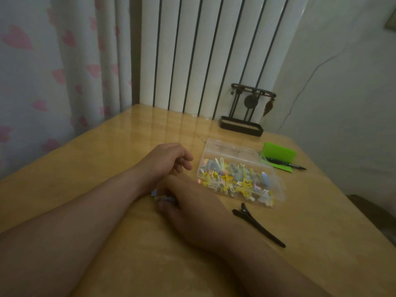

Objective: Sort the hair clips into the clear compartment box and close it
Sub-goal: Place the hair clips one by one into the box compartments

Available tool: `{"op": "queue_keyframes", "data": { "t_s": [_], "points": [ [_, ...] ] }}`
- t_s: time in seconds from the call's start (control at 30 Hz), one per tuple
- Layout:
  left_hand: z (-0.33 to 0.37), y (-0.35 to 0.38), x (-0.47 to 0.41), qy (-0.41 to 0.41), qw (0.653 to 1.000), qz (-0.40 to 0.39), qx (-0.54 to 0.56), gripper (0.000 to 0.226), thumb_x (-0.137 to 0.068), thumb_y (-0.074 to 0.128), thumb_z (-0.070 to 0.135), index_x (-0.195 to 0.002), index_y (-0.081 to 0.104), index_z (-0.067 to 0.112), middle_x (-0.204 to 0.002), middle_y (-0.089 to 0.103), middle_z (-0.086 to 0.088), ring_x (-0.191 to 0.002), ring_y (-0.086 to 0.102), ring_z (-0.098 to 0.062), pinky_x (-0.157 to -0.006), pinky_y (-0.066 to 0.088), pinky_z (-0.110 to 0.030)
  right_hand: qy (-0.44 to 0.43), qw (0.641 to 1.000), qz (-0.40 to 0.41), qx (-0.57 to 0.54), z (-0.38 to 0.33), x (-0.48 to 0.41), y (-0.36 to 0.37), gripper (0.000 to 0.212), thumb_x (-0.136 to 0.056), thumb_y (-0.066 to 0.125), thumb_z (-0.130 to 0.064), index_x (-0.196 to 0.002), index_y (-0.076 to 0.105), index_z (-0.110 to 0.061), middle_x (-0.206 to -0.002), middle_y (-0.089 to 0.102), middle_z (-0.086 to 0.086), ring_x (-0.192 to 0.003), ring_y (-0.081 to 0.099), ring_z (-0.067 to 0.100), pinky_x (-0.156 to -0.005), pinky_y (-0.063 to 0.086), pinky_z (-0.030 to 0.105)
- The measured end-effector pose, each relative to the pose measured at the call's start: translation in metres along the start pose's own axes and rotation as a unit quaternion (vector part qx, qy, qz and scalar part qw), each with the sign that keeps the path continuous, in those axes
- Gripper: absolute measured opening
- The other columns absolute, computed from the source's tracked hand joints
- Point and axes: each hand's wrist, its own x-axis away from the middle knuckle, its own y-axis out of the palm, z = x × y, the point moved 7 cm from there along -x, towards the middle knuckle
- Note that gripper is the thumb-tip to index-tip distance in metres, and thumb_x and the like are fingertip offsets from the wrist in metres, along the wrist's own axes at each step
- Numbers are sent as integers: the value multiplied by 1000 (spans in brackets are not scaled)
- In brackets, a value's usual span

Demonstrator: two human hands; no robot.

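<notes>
Just right of the nearer right hand (192,204), which pinched hair clips (161,196), lay the open compartment box (230,150); the left hand (169,159) hung loosely curled, empty.

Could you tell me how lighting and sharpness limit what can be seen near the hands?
Head view: dim warm light leaves the right hand in shadow, its small clips smeared; head view: radiator stripes glare off the table; head view: the clear box contents look soft.
</notes>
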Motion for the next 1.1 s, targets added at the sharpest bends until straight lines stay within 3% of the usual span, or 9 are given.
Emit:
{"op": "queue_keyframes", "data": {
  "t_s": [0.07, 0.2, 0.33, 0.5, 0.63, 0.77, 0.97, 1.1],
  "points": [
    [1, 0, 1, 7, 1000, -3, -6, 30, -99, 48, 15, -97, 77, 6, -85, 79, -8, -71, 60, -16, -65, 45, -30, 1, 1000, 5, -1, 3, 0, 0, 18, -101, 61, -32, -119, 63, -31, -117, 56, -13, -103, 50, 2, -77, 38, 14],
    [1, -2, 2, 9, 1000, 1, -1, 31, -100, 48, 13, -98, 77, 4, -89, 78, -13, -74, 62, -18, -70, 49, -34, -8, 1000, 24, -4, 5, 2, -6, 16, -99, 65, -30, -114, 69, -30, -119, 54, -10, -107, 50, 7, -81, 41, 24],
    [4, -2, 4, 20, 1000, -6, -13, 31, -100, 48, 13, -98, 78, 4, -84, 75, -9, -77, 65, -22, -74, 51, -40, 7, 998, 55, -21, 17, 4, -28, 14, -95, 71, -31, -108, 75, -31, -108, 50, -10, -101, 48, 3, -79, 38, 18],
    [8, 1, 3, 24, 999, 0, -42, 33, -102, 46, 12, -98, 78, 6, -87, 80, -11, -74, 63, -19, -80, 49, -39, 123, 981, 149, -24, 67, 16, -88, 11, -98, 69, -37, -107, 75, -33, -102, 56, -13, -91, 55, 1, -79, 48, 20],
    [7, 2, 3, 24, 999, -3, -44, 33, -102, 45, 9, -98, 77, 5, -85, 79, -9, -75, 63, -21, -78, 50, -38, 243, 948, 204, -28, 122, 39, -128, 8, -98, 70, -35, -99, 70, -27, -90, 65, -11, -78, 61, 2, -61, 44, 21],
    [7, 3, 3, 19, 999, 1, -34, 30, -101, 47, 8, -97, 76, 3, -82, 78, -9, -73, 61, -21, -73, 49, -35, 321, 931, 168, 39, 156, 54, -137, 16, -96, 73, -38, -91, 71, -24, -86, 71, -11, -73, 62, 2, -55, 43, 23],
    [6, 1, 1, 21, 999, -4, -42, 30, -100, 48, 8, -97, 77, 4, -83, 79, -10, -72, 63, -19, -76, 50, -37, 383, 916, 81, 92, 174, 65, -137, 25, -92, 76, -41, -75, 78, -23, -74, 71, -4, -72, 62, 12, -60, 45, 29],
    [5, 1, 1, 22, 999, -1, -45, 29, -99, 48, 8, -98, 77, 4, -85, 79, -11, -74, 63, -21, -80, 50, -39, 415, 901, 27, 119, 182, 66, -132, 25, -85, 80, -36, -69, 81, -18, -72, 73, 6, -75, 69, 25, -66, 54, 36]
  ]
}}
